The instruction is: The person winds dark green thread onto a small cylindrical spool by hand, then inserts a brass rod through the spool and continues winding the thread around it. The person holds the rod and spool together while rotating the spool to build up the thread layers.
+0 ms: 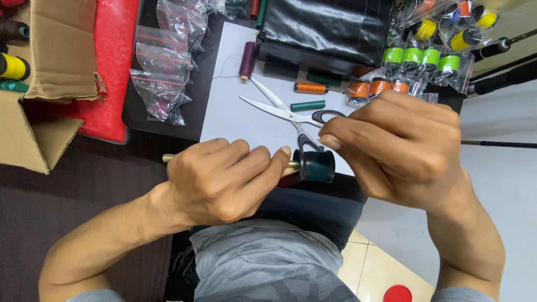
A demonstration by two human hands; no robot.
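My left hand (224, 179) is closed around a thin brass-coloured rod (168, 158), whose threaded tip sticks out to the left of my fist. A dark green thread spool (316, 165) sits on the rod's right end. My right hand (397, 148) is right beside the spool with its fingers curled, thumb and forefinger pinched together above it. Whether it pinches a thread I cannot tell. Both hands are held over my lap, in front of a white sheet (235, 112).
Open scissors (285, 111) lie on the white sheet with purple (247, 60), orange (310, 88) and green (307, 105) spools. Bagged spools (422, 56) lie at the back right, empty zip bags (162, 78) at the left, a cardboard box (50, 50) far left, a black case (324, 28) behind.
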